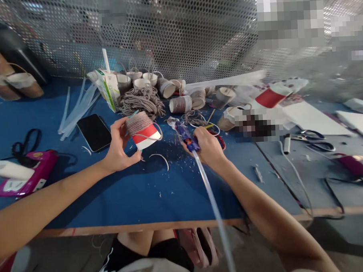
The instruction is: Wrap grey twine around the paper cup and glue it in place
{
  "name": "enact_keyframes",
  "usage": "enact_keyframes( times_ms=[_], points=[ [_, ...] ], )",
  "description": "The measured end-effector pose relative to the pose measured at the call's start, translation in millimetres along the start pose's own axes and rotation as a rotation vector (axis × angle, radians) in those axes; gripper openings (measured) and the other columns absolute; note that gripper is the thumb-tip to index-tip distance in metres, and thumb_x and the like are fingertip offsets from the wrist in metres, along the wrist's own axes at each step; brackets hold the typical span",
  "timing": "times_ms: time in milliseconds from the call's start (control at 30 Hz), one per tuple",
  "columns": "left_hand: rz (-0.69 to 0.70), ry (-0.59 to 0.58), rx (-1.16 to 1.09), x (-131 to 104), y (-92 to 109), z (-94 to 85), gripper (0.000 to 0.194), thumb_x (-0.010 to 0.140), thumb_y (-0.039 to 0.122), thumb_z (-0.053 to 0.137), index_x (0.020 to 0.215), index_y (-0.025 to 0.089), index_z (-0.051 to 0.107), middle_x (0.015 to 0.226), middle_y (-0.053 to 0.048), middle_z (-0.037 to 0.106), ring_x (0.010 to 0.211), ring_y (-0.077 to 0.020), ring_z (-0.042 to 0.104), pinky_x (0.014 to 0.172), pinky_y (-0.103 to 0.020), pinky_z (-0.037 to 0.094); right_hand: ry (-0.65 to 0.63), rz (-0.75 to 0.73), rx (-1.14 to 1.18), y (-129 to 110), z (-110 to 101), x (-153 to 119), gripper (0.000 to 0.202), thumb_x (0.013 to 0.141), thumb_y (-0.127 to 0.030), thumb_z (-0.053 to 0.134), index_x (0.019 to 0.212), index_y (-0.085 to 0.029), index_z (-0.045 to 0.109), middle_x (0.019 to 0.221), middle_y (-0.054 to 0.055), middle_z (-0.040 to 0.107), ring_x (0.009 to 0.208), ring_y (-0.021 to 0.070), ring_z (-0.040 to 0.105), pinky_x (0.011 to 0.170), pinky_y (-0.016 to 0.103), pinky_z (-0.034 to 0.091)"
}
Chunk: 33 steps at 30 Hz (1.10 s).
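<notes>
Between the thumb and fingers of my left hand is a small cup, tilted above the blue table. Grey-brown cord is wound round one part of it, and red and white bands show on the rest; a loose cord end loops off its side. My right hand is closed round a blue glue gun, whose nozzle faces away from me. A long clear glue stick sticks out of its back towards me. The gun and the cup are apart.
A heap of cord and several wrapped cups lie at the back. Left are a phone, glue sticks, a drink carton and a purple packet. Scissors lie right. A perforated metal screen stands behind.
</notes>
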State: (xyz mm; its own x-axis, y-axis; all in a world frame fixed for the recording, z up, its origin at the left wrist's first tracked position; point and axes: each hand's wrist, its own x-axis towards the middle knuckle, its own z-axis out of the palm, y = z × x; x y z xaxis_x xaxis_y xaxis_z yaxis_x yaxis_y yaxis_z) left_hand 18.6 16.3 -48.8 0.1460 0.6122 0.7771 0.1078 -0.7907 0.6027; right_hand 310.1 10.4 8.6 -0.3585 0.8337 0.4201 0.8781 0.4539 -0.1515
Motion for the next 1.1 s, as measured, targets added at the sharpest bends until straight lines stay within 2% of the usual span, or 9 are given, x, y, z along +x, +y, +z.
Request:
enact_keyframes(
  times_ms=[100, 200, 300, 400, 533, 633, 767, 933, 1100],
  points=[
    [0.036, -0.028, -0.015, 0, 1, 0.1, 0.079, 0.078, 0.044, 0.072, 0.143, 0.027, 0.031, 0.135, -0.011, 0.042, 0.128, -0.0287, 0.051, 0.105, -0.046, 0.054, -0.117, 0.067, -0.143, 15, 5, 6, 0.037, 0.075, -0.042, 0.072, 0.088, -0.020, 0.045, 0.088, 0.006, 0.053, 0.058, 0.0143, 0.048, 0.052, 0.029, 0.032],
    [0.094, -0.082, -0.011, 1, 2, -1.1, 0.083, 0.076, 0.045, 0.073, 0.146, 0.028, 0.031, 0.135, -0.012, 0.043, 0.128, -0.0283, 0.050, 0.108, -0.048, 0.051, -0.183, 0.089, -0.090, 25, 8, 9, 0.055, 0.071, -0.056, 0.078, 0.097, -0.018, 0.048, 0.096, 0.009, 0.054, 0.069, 0.0200, 0.058, 0.056, 0.032, 0.043],
    [0.147, -0.123, 0.021, 1, 2, -2.9, 0.087, 0.075, 0.047, 0.074, 0.147, 0.028, 0.031, 0.134, -0.012, 0.043, 0.127, -0.0271, 0.050, 0.110, -0.046, 0.048, -0.214, 0.074, 0.058, 31, 6, 10, 0.069, 0.063, -0.059, 0.083, 0.105, -0.017, 0.049, 0.108, 0.013, 0.053, 0.090, 0.0290, 0.062, 0.072, 0.040, 0.053],
    [0.236, -0.120, 0.113, 3, 5, 0.2, 0.092, 0.070, 0.047, 0.077, 0.148, 0.024, 0.032, 0.131, -0.014, 0.045, 0.123, -0.0299, 0.051, 0.106, -0.049, 0.049, -0.242, 0.081, 0.153, 33, -4, 11, 0.083, 0.054, -0.058, 0.089, 0.112, -0.015, 0.048, 0.117, 0.016, 0.051, 0.106, 0.0349, 0.059, 0.089, 0.048, 0.053],
    [0.386, -0.132, 0.334, 11, 14, 18.9, 0.092, 0.070, 0.038, 0.072, 0.149, 0.018, 0.029, 0.129, -0.017, 0.049, 0.118, -0.0329, 0.052, 0.096, -0.053, 0.052, -0.245, 0.102, 0.142, 28, -24, 10, 0.068, 0.063, -0.060, 0.083, 0.105, -0.016, 0.051, 0.111, 0.014, 0.054, 0.110, 0.0368, 0.057, 0.095, 0.054, 0.050],
    [0.405, -0.113, 0.374, 16, 17, 35.7, 0.090, 0.073, 0.042, 0.066, 0.149, 0.016, 0.025, 0.127, -0.018, 0.049, 0.115, -0.0313, 0.053, 0.091, -0.050, 0.055, -0.093, 0.080, 0.149, 18, -31, 8, 0.053, 0.078, -0.061, 0.070, 0.101, -0.017, 0.052, 0.106, 0.015, 0.056, 0.107, 0.0354, 0.056, 0.095, 0.055, 0.048],
    [0.362, -0.086, 0.354, 17, 15, 42.8, 0.088, 0.076, 0.051, 0.063, 0.148, 0.016, 0.026, 0.127, -0.017, 0.047, 0.115, -0.0297, 0.053, 0.092, -0.047, 0.055, 0.301, 0.035, 0.377, -1, -22, 1, 0.028, 0.098, -0.048, 0.043, 0.099, -0.021, 0.050, 0.098, 0.009, 0.059, 0.094, 0.0242, 0.058, 0.088, 0.045, 0.049],
    [0.326, -0.108, 0.345, 14, 15, 35.0, 0.085, 0.076, 0.042, 0.066, 0.147, 0.018, 0.026, 0.129, -0.016, 0.045, 0.119, -0.0308, 0.051, 0.097, -0.050, 0.052, 0.591, -0.060, 0.647, -18, 3, -10, 0.022, 0.098, -0.043, 0.047, 0.089, -0.024, 0.053, 0.089, 0.003, 0.062, 0.079, 0.0182, 0.057, 0.080, 0.039, 0.047],
    [0.253, -0.121, 0.319, 10, 17, 29.4, 0.083, 0.076, 0.037, 0.066, 0.146, 0.018, 0.026, 0.132, -0.016, 0.043, 0.122, -0.0301, 0.049, 0.101, -0.050, 0.051, 0.649, -0.084, 0.955, -25, 12, -11, 0.017, 0.093, -0.039, 0.055, 0.084, -0.025, 0.054, 0.093, 0.002, 0.070, 0.085, 0.0210, 0.064, 0.081, 0.040, 0.047]
  ],
)
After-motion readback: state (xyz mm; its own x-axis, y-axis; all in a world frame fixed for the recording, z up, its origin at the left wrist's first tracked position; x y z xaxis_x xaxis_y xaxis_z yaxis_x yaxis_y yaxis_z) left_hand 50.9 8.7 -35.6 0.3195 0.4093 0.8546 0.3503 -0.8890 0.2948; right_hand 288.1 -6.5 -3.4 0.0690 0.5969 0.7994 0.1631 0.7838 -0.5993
